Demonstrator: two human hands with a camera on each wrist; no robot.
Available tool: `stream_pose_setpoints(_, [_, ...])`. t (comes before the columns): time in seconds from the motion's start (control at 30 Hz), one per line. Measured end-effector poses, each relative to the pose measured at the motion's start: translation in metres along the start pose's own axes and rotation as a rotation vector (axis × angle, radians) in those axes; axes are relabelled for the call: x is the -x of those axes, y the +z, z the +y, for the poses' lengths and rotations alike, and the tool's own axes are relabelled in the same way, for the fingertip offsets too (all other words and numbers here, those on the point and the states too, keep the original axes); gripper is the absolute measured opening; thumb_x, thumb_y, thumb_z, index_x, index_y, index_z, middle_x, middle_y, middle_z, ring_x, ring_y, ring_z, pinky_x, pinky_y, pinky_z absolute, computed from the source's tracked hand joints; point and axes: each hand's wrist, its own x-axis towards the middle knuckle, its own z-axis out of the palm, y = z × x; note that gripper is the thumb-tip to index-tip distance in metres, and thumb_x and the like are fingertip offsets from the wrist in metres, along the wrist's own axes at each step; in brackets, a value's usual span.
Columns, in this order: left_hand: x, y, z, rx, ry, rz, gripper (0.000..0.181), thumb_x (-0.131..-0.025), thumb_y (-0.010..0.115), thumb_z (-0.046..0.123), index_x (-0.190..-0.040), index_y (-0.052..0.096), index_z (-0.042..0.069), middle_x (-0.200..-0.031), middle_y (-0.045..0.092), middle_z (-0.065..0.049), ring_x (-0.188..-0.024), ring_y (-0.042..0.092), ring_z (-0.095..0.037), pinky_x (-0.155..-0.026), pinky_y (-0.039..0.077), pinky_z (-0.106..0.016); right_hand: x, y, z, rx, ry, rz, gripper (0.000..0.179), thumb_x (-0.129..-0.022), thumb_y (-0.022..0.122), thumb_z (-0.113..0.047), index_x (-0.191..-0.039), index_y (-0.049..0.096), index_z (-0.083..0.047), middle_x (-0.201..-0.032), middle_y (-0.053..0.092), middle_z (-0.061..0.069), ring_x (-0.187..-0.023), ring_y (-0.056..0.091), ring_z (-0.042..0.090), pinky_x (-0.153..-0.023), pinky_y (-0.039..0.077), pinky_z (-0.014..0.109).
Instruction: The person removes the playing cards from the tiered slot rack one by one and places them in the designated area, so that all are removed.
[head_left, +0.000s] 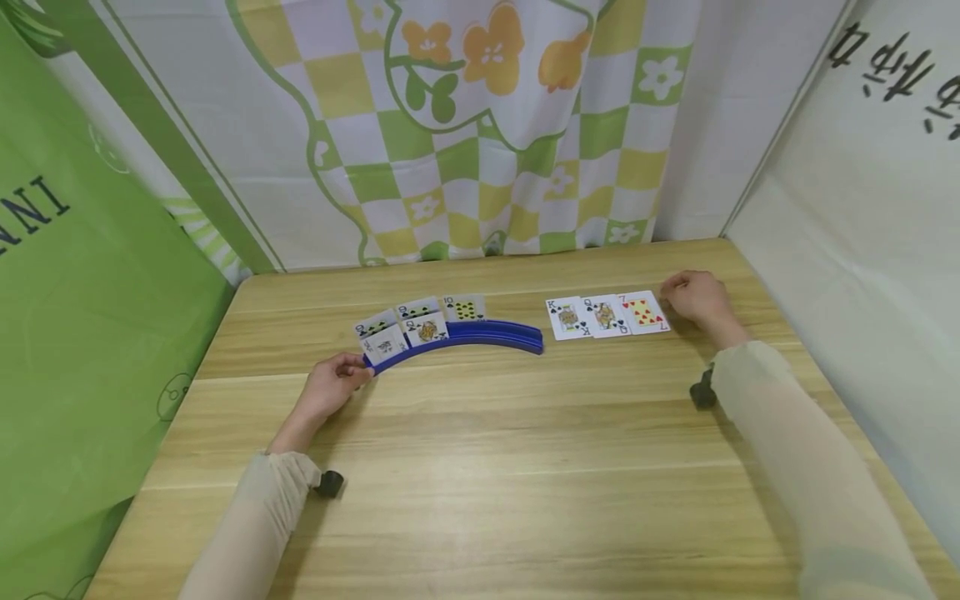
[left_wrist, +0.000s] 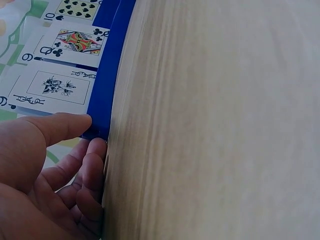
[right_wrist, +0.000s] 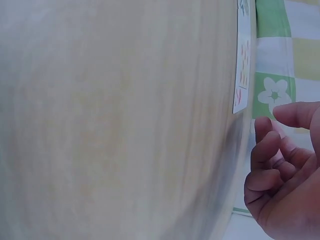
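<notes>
A curved blue card holder (head_left: pixel 495 335) stands on the table, and my left hand (head_left: pixel 334 386) pinches its left end. In the left wrist view the thumb (left_wrist: pixel 65 127) lies on the holder's end, with the fingertips just beyond it. A joker (left_wrist: pixel 57 87) and a queen of clubs (left_wrist: pixel 75 44) stand in the front slot. Behind them are two nines and a ten of spades (head_left: pixel 465 308). My right hand (head_left: pixel 699 297), loosely curled and holding nothing, hovers beside a seven of hearts (head_left: pixel 643 312). That card lies face up in an overlapping row with a queen (head_left: pixel 604 317) and a king (head_left: pixel 567 318).
The wooden table (head_left: pixel 480 467) reaches back to a checked, flowered curtain (head_left: pixel 495 167). Green cloth (head_left: pixel 97 292) hangs along the left side, and a white sheet with dark writing (head_left: pixel 862 208) is on the right. Each wrist carries a small black camera.
</notes>
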Motion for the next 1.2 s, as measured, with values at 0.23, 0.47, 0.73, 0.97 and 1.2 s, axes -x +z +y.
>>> stream_pose_setpoints(0.23, [0.0,0.0,0.0,0.005,0.006,-0.004,0.036,-0.094,0.067,0.025,-0.121,0.063,0.001,-0.103,0.067,-0.015,-0.078,0.056,-0.014,-0.063,0.048,-0.023,0.002,-0.001,-0.003,-0.031,-0.011,-0.022,0.044,-0.102,0.045,-0.031,-0.128,0.058,0.001,-0.137,0.053,0.031,-0.124,0.049,0.047,-0.103,0.04,0.058])
stream_pose_setpoints(0.47, [0.0,0.0,0.0,-0.005,0.019,-0.003,0.038,-0.094,0.067,0.026,-0.121,0.063,0.0,-0.104,0.068,-0.015,-0.078,0.056,-0.014,-0.063,0.047,-0.024,0.002,0.002,-0.009,-0.088,-0.037,-0.03,0.047,-0.102,0.048,-0.033,-0.13,0.059,0.003,-0.133,0.057,0.029,-0.118,0.054,0.04,-0.096,0.045,0.049])
stream_pose_setpoints(0.73, [0.001,0.0,0.0,-0.012,0.016,0.005,0.037,-0.094,0.067,0.026,-0.121,0.063,0.001,-0.104,0.067,-0.015,-0.08,0.055,-0.016,-0.064,0.047,-0.024,0.005,0.003,-0.019,-0.255,-0.033,-0.086,0.045,-0.103,0.05,-0.027,-0.131,0.056,0.007,-0.111,0.069,0.023,-0.079,0.062,0.013,-0.067,0.052,0.024])
stream_pose_setpoints(0.97, [0.001,0.0,0.0,-0.023,0.019,0.001,0.036,-0.094,0.065,0.027,-0.12,0.064,0.002,-0.107,0.068,-0.016,-0.085,0.056,-0.019,-0.067,0.047,-0.026,0.008,0.007,-0.026,-0.323,-0.054,-0.14,0.044,-0.105,0.045,-0.022,-0.135,0.051,0.009,-0.112,0.067,0.022,-0.082,0.062,0.014,-0.075,0.054,0.028])
stream_pose_setpoints(1.2, [0.002,-0.002,0.001,-0.023,0.02,0.003,0.035,-0.095,0.065,0.026,-0.121,0.064,0.003,-0.109,0.068,-0.017,-0.087,0.056,-0.021,-0.068,0.047,-0.026,0.013,0.009,-0.035,-0.312,-0.064,-0.15,0.043,-0.106,0.043,-0.026,-0.136,0.053,0.004,-0.115,0.065,0.019,-0.092,0.061,0.022,-0.076,0.052,0.034])
